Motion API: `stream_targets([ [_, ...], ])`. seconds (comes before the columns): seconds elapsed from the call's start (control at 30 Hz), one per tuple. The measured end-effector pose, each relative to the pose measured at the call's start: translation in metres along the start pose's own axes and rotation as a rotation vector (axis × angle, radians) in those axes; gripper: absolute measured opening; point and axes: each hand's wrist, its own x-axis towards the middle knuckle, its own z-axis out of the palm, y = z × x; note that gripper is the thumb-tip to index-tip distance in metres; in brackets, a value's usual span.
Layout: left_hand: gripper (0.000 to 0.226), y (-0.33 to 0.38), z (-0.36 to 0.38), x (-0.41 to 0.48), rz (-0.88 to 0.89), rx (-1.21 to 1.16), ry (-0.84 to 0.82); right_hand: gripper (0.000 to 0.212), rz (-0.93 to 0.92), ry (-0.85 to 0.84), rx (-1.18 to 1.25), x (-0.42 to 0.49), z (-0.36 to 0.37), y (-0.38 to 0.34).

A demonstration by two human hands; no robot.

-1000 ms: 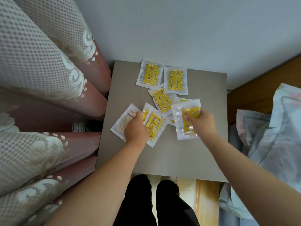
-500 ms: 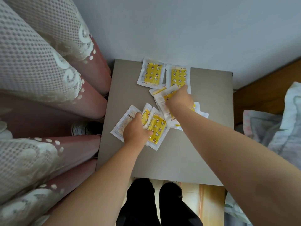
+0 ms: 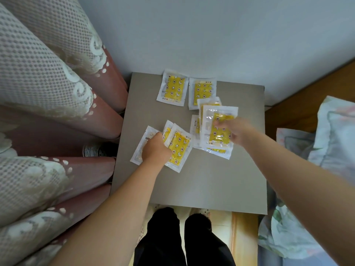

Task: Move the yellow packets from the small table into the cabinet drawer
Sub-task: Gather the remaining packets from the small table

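Head view. Corner of a room: pale wall point(image 3: 192, 31) behind, lace-over-pink curtain point(image 3: 48, 83) on the left, bedding point(image 3: 334, 135) on the right, a shoe point(image 3: 96, 150) on the floor by the curtain. The grey-topped small table point(image 3: 201, 189) stands against the wall. Black trousers point(image 3: 182, 239) show below its near edge. No cabinet drawer is in view.

Yellow packets: all are on or just above the tabletop.
- The far-left packet point(image 3: 172, 88) and far-right packet point(image 3: 202, 92) lie flat, side by side at the wall edge, with no hand on them.
- Left hand point(image 3: 156, 148): knuckles up, fingers curled down onto the left fan point(image 3: 179, 148) of overlapping packets. The thumb is hidden, so I cannot tell whether it grips or only pins. Judgement: it steadies the fan against sliding.
- Right hand point(image 3: 237, 132): thumb and fingers pinch the right stack point(image 3: 215, 121). The top packet is tilted up, and the lower ones seem to touch the table. Judgement: the person is gathering one bundle for a single carry.

Appearance: glossy clear sleeves with white borders and a yellow insert printed with stars, moons and round figures. The pale packet point(image 3: 141, 148) in the left fan shows an unprinted side. They are thin and probably slippery, so they are likely to slide apart under a loose hold.
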Motion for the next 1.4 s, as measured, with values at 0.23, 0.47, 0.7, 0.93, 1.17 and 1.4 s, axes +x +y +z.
stream_targets([
  [0.23,0.044,-0.005,-0.003,-0.009,0.010,-0.069,0.003,0.039,0.091,-0.062,0.128,-0.006,-0.046,0.033],
  [0.47,0.035,-0.005,-0.001,-0.020,-0.116,-0.511,-0.132,0.018,-0.009,-0.149,0.099,-0.016,-0.049,0.056],
  [0.7,0.026,0.013,0.007,-0.059,-0.176,-0.894,-0.259,0.041,-0.002,-0.294,0.276,-0.049,-0.051,0.072],
  [0.93,0.028,0.038,-0.006,-0.132,-0.059,-1.014,-0.329,0.041,-0.022,-0.327,0.376,-0.116,-0.048,0.083],
  [1.17,0.032,0.013,-0.007,-0.207,-0.102,-1.009,-0.433,0.036,-0.018,-0.194,0.443,-0.199,-0.041,0.147],
  [1.4,0.020,-0.033,0.020,-0.293,-0.089,-0.741,-0.629,0.036,0.006,0.011,0.583,-0.292,-0.029,0.267],
])
